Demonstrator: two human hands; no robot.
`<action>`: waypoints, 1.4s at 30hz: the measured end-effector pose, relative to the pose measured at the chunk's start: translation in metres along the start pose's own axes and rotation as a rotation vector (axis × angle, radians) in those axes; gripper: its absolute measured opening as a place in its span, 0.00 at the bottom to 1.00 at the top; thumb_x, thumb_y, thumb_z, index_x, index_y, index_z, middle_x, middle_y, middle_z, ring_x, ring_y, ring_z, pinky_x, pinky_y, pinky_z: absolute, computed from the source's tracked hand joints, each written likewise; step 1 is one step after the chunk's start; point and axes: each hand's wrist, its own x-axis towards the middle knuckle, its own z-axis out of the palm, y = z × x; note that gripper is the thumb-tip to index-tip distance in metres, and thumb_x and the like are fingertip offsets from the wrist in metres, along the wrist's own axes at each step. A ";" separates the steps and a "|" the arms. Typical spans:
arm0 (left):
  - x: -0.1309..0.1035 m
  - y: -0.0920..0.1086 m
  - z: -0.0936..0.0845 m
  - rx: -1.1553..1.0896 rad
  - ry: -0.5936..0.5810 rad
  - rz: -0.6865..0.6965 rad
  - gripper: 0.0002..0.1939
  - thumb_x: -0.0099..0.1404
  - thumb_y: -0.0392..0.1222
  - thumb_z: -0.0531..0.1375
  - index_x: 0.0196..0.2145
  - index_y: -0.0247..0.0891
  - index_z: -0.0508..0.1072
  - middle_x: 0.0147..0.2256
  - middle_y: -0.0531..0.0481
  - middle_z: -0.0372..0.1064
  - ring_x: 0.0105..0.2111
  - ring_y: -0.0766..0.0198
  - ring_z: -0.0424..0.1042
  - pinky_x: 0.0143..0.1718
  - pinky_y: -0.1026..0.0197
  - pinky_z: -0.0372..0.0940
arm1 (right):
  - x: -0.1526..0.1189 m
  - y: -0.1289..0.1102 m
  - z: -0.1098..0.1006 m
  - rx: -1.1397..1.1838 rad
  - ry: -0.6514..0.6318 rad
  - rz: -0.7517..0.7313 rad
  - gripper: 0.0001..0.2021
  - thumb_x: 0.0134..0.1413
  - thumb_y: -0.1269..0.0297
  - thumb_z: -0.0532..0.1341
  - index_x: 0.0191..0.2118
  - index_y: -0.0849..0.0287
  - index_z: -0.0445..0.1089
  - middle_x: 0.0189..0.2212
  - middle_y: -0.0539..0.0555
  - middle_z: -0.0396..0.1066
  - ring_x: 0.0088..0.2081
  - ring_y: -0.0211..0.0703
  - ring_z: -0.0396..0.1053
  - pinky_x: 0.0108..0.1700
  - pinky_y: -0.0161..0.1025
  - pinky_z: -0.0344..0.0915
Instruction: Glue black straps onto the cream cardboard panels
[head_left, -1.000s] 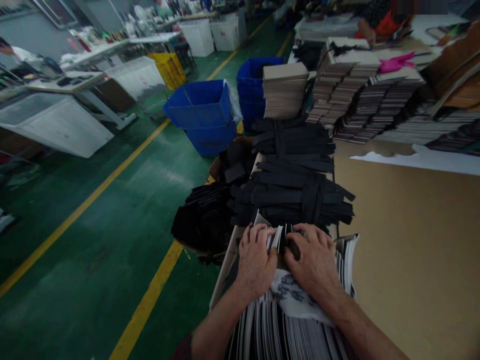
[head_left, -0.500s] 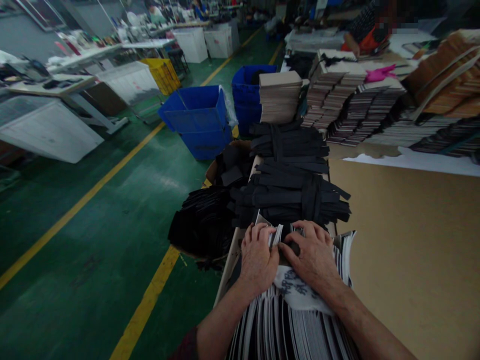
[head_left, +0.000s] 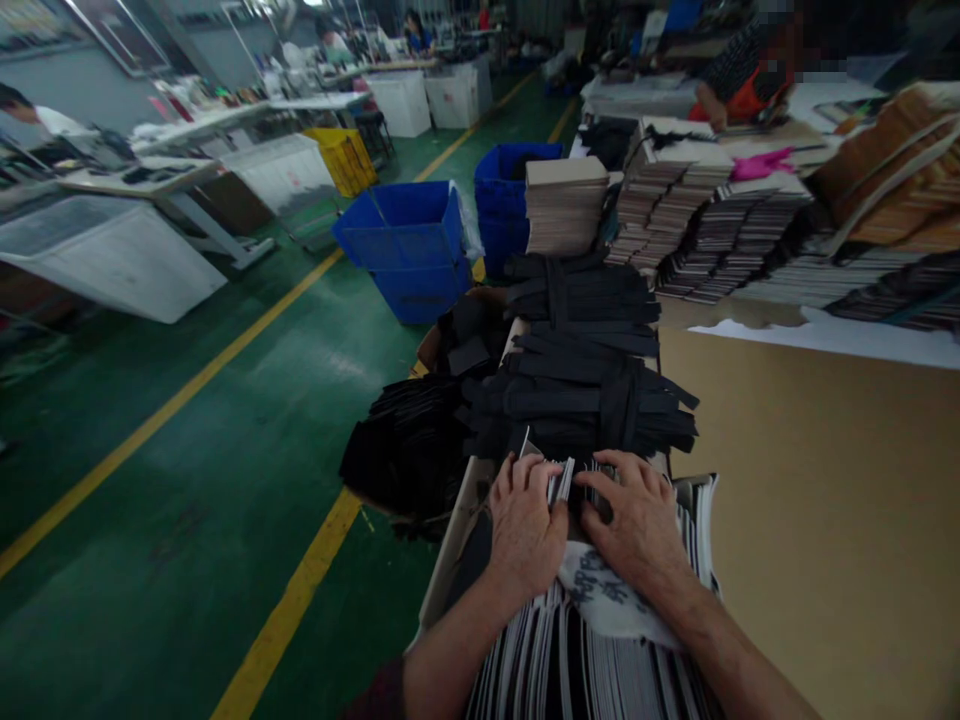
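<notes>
A long row of thin black-and-white sheets (head_left: 581,670) stands on edge, packed tightly, in a pale-sided box (head_left: 441,560). My left hand (head_left: 526,525) curls over the far part of the row, its thumb and fingers closed around a few upright sheets. Beside it, my right hand (head_left: 637,515) bends its fingers over the sheets to the right of a dark gap; its thumb and forefinger are apart at the gap. A white cloth with dark handwriting (head_left: 611,590) lies across the row below both hands, partly under my right wrist.
Bundles of black strips (head_left: 577,400) lie just beyond my hands. A brown board (head_left: 817,480) is on the right, with stacked sheets (head_left: 664,195) behind it. Left are a container of black pieces (head_left: 405,450) and a blue bin (head_left: 409,250). A co-worker's arm (head_left: 712,105) is far right.
The view has shifted slightly, so the scene sits a little lower. My hands stay on the row; the right thumb and forefinger have spread a little and the gap between the hands looks wider.
</notes>
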 end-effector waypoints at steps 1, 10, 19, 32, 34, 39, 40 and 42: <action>-0.001 0.002 0.002 0.007 0.005 0.002 0.23 0.62 0.34 0.55 0.53 0.51 0.67 0.60 0.54 0.60 0.65 0.51 0.49 0.67 0.41 0.47 | -0.002 0.002 -0.002 0.003 -0.008 -0.006 0.12 0.52 0.67 0.60 0.39 0.46 0.78 0.55 0.53 0.66 0.58 0.56 0.58 0.58 0.59 0.55; -0.003 0.014 0.010 0.083 0.042 -0.024 0.22 0.62 0.34 0.55 0.53 0.49 0.68 0.60 0.52 0.60 0.66 0.51 0.48 0.68 0.41 0.46 | -0.005 0.007 -0.012 0.027 -0.028 -0.027 0.09 0.55 0.65 0.60 0.35 0.49 0.79 0.55 0.54 0.67 0.59 0.55 0.58 0.60 0.57 0.52; -0.003 0.014 0.006 0.050 0.017 -0.030 0.19 0.64 0.35 0.55 0.52 0.48 0.68 0.59 0.51 0.60 0.66 0.52 0.49 0.68 0.41 0.46 | -0.001 0.007 -0.007 0.008 -0.011 -0.001 0.14 0.62 0.54 0.57 0.32 0.48 0.79 0.53 0.55 0.69 0.55 0.56 0.61 0.57 0.59 0.54; 0.002 -0.001 -0.005 0.017 -0.037 -0.012 0.18 0.66 0.37 0.55 0.53 0.49 0.68 0.60 0.52 0.61 0.66 0.51 0.48 0.67 0.41 0.47 | 0.008 -0.007 0.001 0.002 -0.018 0.113 0.10 0.57 0.53 0.63 0.30 0.47 0.79 0.51 0.54 0.69 0.55 0.58 0.60 0.57 0.61 0.53; 0.003 -0.002 -0.007 0.013 -0.035 -0.010 0.19 0.65 0.36 0.55 0.53 0.49 0.68 0.60 0.52 0.61 0.66 0.51 0.48 0.67 0.41 0.47 | 0.008 -0.007 0.003 0.008 -0.010 0.101 0.10 0.57 0.53 0.63 0.30 0.47 0.79 0.51 0.53 0.69 0.55 0.58 0.60 0.57 0.61 0.53; 0.004 -0.002 -0.009 -0.001 -0.042 -0.017 0.20 0.64 0.34 0.55 0.53 0.49 0.68 0.60 0.52 0.60 0.66 0.51 0.49 0.67 0.41 0.47 | 0.009 -0.006 0.002 0.008 -0.021 0.099 0.10 0.58 0.53 0.63 0.30 0.47 0.79 0.51 0.53 0.69 0.54 0.58 0.60 0.56 0.61 0.54; 0.004 -0.002 -0.009 -0.003 -0.042 -0.017 0.20 0.64 0.34 0.55 0.53 0.49 0.68 0.60 0.52 0.60 0.66 0.52 0.49 0.68 0.41 0.47 | 0.009 -0.006 0.002 0.005 -0.023 0.103 0.09 0.57 0.54 0.63 0.30 0.47 0.78 0.51 0.53 0.69 0.54 0.58 0.60 0.56 0.61 0.54; 0.004 -0.002 -0.008 -0.005 -0.037 -0.016 0.21 0.63 0.33 0.55 0.53 0.49 0.68 0.60 0.52 0.60 0.66 0.52 0.49 0.68 0.42 0.46 | 0.007 -0.006 0.001 -0.011 -0.011 0.108 0.07 0.57 0.57 0.63 0.32 0.48 0.78 0.51 0.53 0.69 0.54 0.58 0.60 0.57 0.60 0.55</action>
